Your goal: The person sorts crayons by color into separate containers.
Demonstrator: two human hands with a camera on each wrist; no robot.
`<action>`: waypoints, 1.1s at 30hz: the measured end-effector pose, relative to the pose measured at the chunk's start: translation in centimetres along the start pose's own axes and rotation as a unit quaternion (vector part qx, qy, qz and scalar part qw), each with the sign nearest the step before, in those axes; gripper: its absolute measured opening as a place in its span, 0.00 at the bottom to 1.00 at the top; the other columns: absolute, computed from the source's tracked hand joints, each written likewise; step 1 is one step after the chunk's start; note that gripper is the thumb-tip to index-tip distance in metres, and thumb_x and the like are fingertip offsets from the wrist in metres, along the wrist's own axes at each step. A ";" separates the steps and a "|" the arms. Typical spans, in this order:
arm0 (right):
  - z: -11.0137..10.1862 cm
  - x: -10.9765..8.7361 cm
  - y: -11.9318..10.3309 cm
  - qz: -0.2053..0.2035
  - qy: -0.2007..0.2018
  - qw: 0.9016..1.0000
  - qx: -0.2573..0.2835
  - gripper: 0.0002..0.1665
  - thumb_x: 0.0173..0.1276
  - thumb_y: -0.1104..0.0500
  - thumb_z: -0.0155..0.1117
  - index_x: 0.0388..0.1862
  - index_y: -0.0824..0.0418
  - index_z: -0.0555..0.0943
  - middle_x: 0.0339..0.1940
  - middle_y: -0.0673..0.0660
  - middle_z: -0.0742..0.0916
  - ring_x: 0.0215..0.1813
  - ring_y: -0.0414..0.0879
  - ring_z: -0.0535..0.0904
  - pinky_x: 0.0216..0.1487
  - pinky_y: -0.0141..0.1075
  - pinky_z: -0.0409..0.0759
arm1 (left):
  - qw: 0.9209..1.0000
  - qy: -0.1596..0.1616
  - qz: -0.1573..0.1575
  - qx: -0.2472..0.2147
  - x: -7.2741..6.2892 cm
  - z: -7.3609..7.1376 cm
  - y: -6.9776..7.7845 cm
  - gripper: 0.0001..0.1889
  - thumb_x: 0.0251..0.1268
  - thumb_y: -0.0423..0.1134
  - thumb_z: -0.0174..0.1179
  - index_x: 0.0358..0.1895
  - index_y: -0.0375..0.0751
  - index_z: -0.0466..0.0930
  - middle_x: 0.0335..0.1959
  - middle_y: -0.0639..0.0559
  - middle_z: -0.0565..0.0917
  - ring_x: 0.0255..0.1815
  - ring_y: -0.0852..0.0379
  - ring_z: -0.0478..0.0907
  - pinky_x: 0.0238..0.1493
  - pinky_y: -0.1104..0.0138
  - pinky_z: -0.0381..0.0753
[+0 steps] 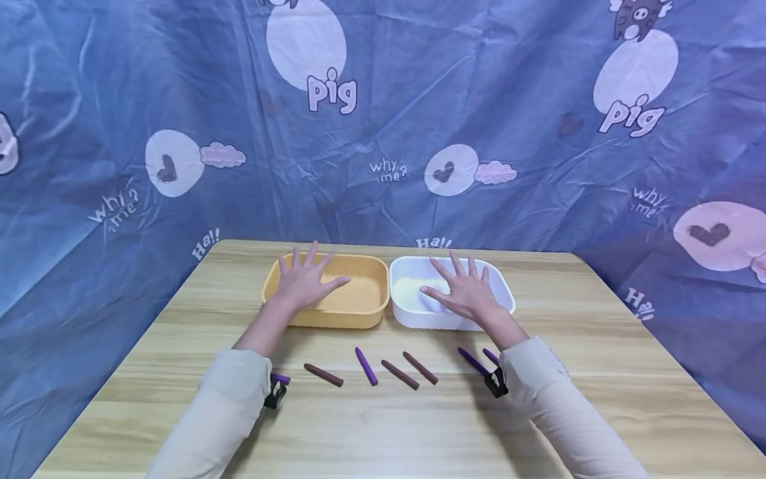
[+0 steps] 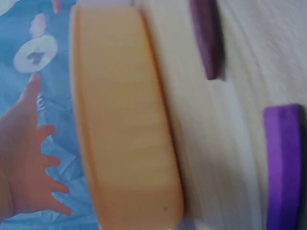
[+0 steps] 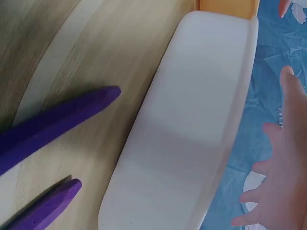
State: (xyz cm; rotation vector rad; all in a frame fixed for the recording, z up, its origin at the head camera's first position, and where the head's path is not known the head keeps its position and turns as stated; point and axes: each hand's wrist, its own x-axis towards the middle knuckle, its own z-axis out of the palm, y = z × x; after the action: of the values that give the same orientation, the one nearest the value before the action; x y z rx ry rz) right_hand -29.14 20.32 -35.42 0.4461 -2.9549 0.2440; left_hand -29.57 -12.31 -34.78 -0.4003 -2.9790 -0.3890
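Note:
My left hand [image 1: 305, 285] is spread flat above the yellow-orange bin [image 1: 371, 318], fingers straight and holding nothing. Over the white bin [image 1: 433, 320] my right hand [image 1: 469, 293] is spread the same way, also without anything in it. In front of the bins lie several crayon-like sticks: brown sticks [image 1: 324, 374] and purple ones [image 1: 366, 366] near the middle. Close to the right wrist are a dark purple stick [image 3: 62, 122] and a lighter purple stick [image 3: 48, 206]. Beside the left wrist lies another purple stick [image 2: 284, 163], partly hidden by the wrist in the head view.
The two bins stand side by side at the back of the wooden table [image 1: 371, 439]. Behind the table hangs a blue printed curtain [image 1: 383, 213]. A small black wrist device [image 1: 496, 382] sits under each sleeve cuff.

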 end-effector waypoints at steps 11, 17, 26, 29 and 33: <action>-0.8 -1.1 -2.5 -0.020 0.024 0.999 0.006 0.43 0.61 0.29 0.47 0.72 0.46 0.57 0.72 0.65 0.53 0.67 0.72 0.43 0.59 0.68 0.40 | 0.994 0.037 -0.015 -0.098 -1.5 -2.2 -2.6 0.35 0.66 0.60 0.44 0.69 0.42 0.58 0.70 0.34 0.47 0.67 0.29 0.40 0.61 0.38 0.36; -0.5 -2.0 -4.8 -0.045 0.045 0.998 0.011 0.41 0.62 0.31 0.49 0.71 0.45 0.59 0.71 0.65 0.56 0.66 0.72 0.47 0.59 0.68 0.42 | 0.986 0.057 -0.035 -0.153 -2.7 -2.0 -5.1 0.31 0.67 0.49 0.50 0.69 0.39 0.57 0.69 0.29 0.47 0.67 0.29 0.42 0.61 0.39 0.41; 0.4 -3.7 -9.0 -0.084 0.051 0.995 0.035 0.44 0.60 0.27 0.45 0.71 0.44 0.59 0.71 0.62 0.57 0.66 0.71 0.49 0.61 0.64 0.46 | 0.953 0.038 -0.054 -0.296 -4.0 -1.1 -8.3 0.29 0.68 0.37 0.50 0.68 0.31 0.53 0.67 0.27 0.52 0.65 0.29 0.48 0.61 0.41 0.49; 0.9 -4.4 -10.6 -0.100 0.047 0.992 0.063 0.46 0.59 0.24 0.41 0.72 0.44 0.57 0.71 0.62 0.57 0.67 0.70 0.49 0.62 0.62 0.46 | 0.929 0.016 -0.083 -0.360 -4.2 -0.8 -8.9 0.31 0.68 0.36 0.50 0.69 0.29 0.49 0.66 0.26 0.53 0.63 0.29 0.53 0.60 0.44 0.55; 1.7 -5.3 -12.7 -0.125 0.047 0.984 0.120 0.45 0.60 0.26 0.43 0.72 0.45 0.57 0.71 0.62 0.58 0.68 0.66 0.51 0.62 0.59 0.51 | 0.884 -0.014 -0.116 -0.453 -4.4 -0.2 -9.6 0.33 0.68 0.35 0.48 0.70 0.29 0.42 0.66 0.25 0.52 0.61 0.32 0.59 0.57 0.49 0.65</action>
State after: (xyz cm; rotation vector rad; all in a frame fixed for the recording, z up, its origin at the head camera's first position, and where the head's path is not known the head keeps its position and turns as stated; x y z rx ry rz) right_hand -20.48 9.51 -36.15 0.8054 -2.7514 0.5755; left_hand -27.92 -22.43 -37.47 -0.0947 -2.6617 -1.8119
